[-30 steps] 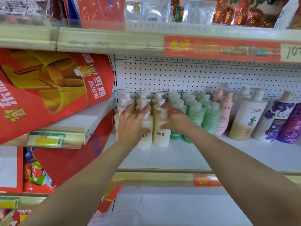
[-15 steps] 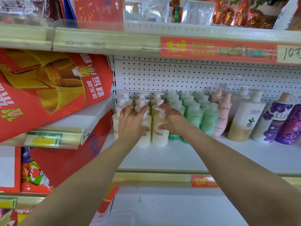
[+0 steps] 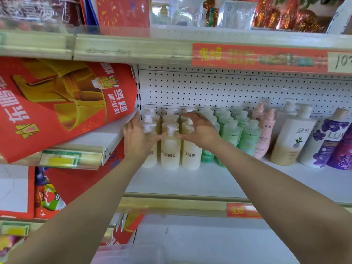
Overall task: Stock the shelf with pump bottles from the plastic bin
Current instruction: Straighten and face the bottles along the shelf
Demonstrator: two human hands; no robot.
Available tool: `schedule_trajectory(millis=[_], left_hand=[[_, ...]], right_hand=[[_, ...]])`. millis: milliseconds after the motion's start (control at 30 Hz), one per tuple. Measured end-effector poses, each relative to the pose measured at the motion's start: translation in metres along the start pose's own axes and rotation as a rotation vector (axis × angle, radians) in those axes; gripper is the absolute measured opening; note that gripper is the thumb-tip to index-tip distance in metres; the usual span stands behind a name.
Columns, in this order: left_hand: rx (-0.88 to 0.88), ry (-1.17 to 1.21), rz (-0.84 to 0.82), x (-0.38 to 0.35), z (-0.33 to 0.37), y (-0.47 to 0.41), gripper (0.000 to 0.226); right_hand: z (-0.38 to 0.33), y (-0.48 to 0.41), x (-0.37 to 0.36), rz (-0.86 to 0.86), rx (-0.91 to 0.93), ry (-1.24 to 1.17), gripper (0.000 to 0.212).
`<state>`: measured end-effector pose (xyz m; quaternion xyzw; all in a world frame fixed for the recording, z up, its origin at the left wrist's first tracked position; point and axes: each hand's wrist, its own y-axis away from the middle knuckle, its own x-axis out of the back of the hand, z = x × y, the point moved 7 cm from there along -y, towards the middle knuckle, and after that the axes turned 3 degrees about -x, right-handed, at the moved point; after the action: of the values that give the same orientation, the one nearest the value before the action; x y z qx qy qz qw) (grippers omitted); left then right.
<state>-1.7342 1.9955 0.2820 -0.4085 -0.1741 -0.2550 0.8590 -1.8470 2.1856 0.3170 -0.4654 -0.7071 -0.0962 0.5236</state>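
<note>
Spreading apart, your left hand (image 3: 137,138) and right hand (image 3: 202,130) now flank the bottles (image 3: 170,149), fingers relaxed, gripping nothing, so this batch looks shelved.

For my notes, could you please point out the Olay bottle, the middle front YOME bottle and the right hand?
Olay bottle (image 3: 289,131): head view, upper white body.
middle front YOME bottle (image 3: 170,145): head view, cream body above lettering.
right hand (image 3: 203,132): head view, back of hand.

White Olay bottle (image 3: 293,138) upright. Just right of it, purple Lux bottle (image 3: 323,143). Just left, two pink bottles (image 3: 266,130). Behind, white pegboard (image 3: 209,88). Far left, red poster (image 3: 57,103).
</note>
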Motion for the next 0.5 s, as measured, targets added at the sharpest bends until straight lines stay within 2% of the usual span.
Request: schedule_trajectory(millis=[100, 167, 233, 333, 500], left_hand=[[0.163, 0.073, -0.048, -0.010, -0.030, 0.004, 0.107], [0.236, 0.140, -0.135, -0.019, -0.042, 0.007, 0.096], [0.256, 0.192, -0.213, -0.027, -0.046, 0.008, 0.084], [0.268, 0.208, -0.232, -0.031, -0.049, 0.007, 0.076], [0.278, 0.175, -0.252, -0.028, -0.051, 0.006, 0.068]], right_hand=[[-0.012, -0.006, -0.013, -0.092, 0.016, 0.114, 0.084], [-0.016, -0.010, -0.021, -0.140, 0.008, 0.201, 0.088], [-0.019, -0.013, -0.025, -0.159, 0.001, 0.282, 0.091], [-0.026, -0.016, -0.032, -0.175, 0.013, 0.398, 0.094], [-0.028, -0.021, -0.039, -0.174, 0.001, 0.405, 0.089]])
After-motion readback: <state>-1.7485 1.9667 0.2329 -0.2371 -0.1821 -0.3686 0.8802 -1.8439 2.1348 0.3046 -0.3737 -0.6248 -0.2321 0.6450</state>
